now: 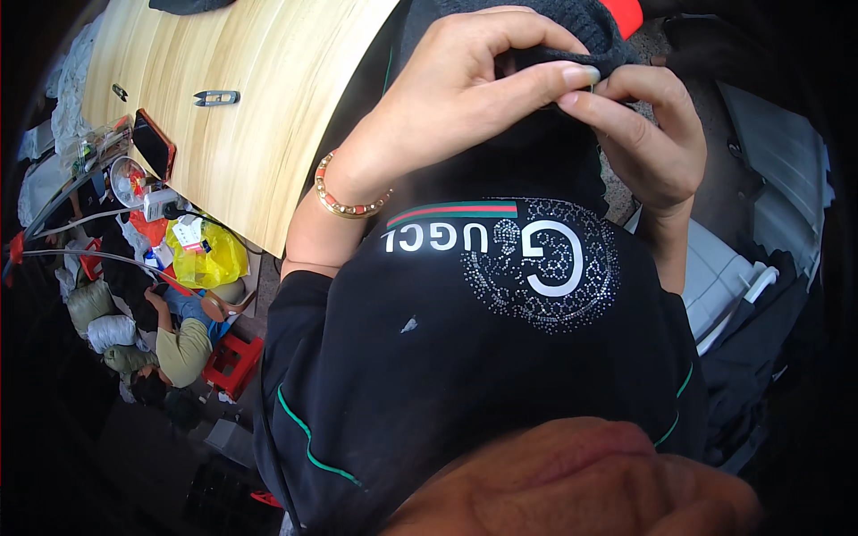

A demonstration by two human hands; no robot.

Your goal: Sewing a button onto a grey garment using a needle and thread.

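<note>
Up by the chest, both of my hands meet at a dark knitted piece with a ribbed edge (585, 20). My left hand (474, 80), with a gold and orange bracelet (344, 198) at its wrist, is closed on the knit; its fingers go behind the fabric and its thumb lies in front. Opposite it, my right hand (657, 134) pinches thumb and forefinger together close to the left thumb tip. A tiny bit of green shows between the fingertips, too small to name. Part of the knit is hidden behind the hands.
A light wooden table (277, 116) holds thread snips (216, 98) and a phone (154, 145). Left of it are a yellow plastic bag (210, 257), a red plastic stool (234, 364) and a person in an olive shirt (183, 355). Grey plastic containers (715, 268) stand on the right.
</note>
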